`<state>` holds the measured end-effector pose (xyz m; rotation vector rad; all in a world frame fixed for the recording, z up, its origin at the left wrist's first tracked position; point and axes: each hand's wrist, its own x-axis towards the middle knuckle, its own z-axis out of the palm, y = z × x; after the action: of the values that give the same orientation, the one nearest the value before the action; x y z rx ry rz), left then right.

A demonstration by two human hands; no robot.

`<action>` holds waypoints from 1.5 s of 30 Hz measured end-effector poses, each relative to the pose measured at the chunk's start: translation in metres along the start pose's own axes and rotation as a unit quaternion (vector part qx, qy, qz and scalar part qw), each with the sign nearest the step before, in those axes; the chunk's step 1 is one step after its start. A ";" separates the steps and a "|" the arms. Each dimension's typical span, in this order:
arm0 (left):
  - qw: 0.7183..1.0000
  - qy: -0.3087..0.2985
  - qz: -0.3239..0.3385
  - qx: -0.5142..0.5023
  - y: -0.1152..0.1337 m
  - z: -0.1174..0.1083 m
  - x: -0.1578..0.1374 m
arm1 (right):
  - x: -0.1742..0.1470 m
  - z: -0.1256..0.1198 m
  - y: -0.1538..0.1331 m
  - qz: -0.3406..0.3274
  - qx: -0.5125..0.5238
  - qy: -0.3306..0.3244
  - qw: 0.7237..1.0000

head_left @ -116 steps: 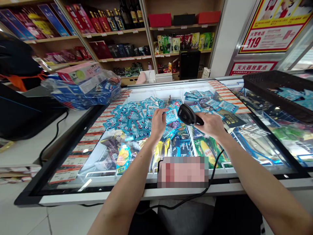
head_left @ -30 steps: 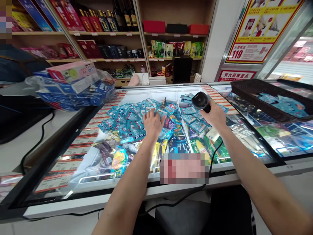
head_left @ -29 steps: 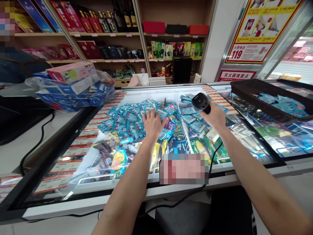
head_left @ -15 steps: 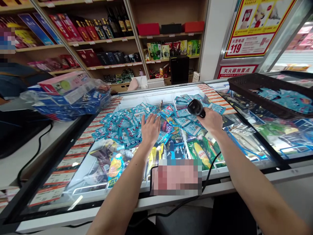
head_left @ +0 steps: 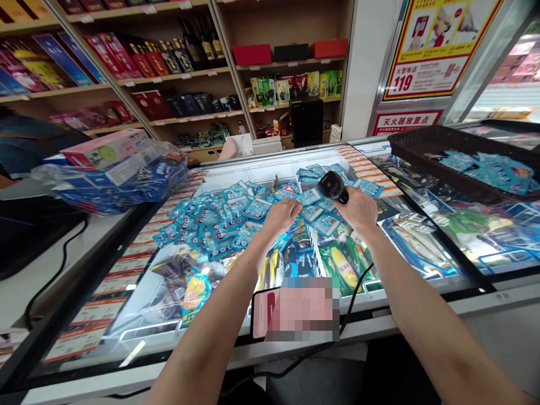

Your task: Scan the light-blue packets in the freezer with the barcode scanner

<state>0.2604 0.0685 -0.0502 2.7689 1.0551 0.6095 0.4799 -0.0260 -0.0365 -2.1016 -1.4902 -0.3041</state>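
Observation:
My right hand (head_left: 358,209) grips a black handheld barcode scanner (head_left: 331,185), its head turned left over the packets. A black cable hangs below that wrist. My left hand (head_left: 284,215) is over the middle of the glass freezer top, with its fingers curled together; whether something is pinched in them is hidden. Left of it lies a wide heap of small blue packets (head_left: 219,216). Between my left hand and the scanner, more blue packets (head_left: 324,222) lie spread on the glass. A phone (head_left: 260,315) with a partly blurred screen rests at the front edge.
On the right stands a dark brown basket (head_left: 409,140) holding blue packets. Plastic-wrapped blue boxes (head_left: 105,183) are piled at the left, near a person's dark sleeve (head_left: 37,138). Shelves (head_left: 169,121) with boxes and bottles line the back. The cable (head_left: 295,368) crosses the front edge.
My left hand has moved right from the packet heap, and its spread fingers have curled together. My right hand still holds the scanner in about the same place. The view has shifted slightly.

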 end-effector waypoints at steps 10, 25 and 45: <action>0.991 0.021 -0.130 -0.001 -0.006 0.010 -0.007 | -0.007 0.000 -0.007 -0.027 -0.021 -0.007 0.999; 0.954 0.191 -0.197 -0.121 -0.022 -0.004 -0.053 | -0.026 0.002 -0.025 -0.214 -0.003 0.009 0.977; 0.951 0.208 -0.168 -0.155 -0.028 0.000 -0.054 | -0.035 0.009 -0.032 -0.315 -0.005 0.019 0.949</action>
<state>0.2069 0.0540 -0.0743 2.1732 1.3312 1.2161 0.4361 -0.0417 -0.0508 -1.5553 -2.1075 -0.5778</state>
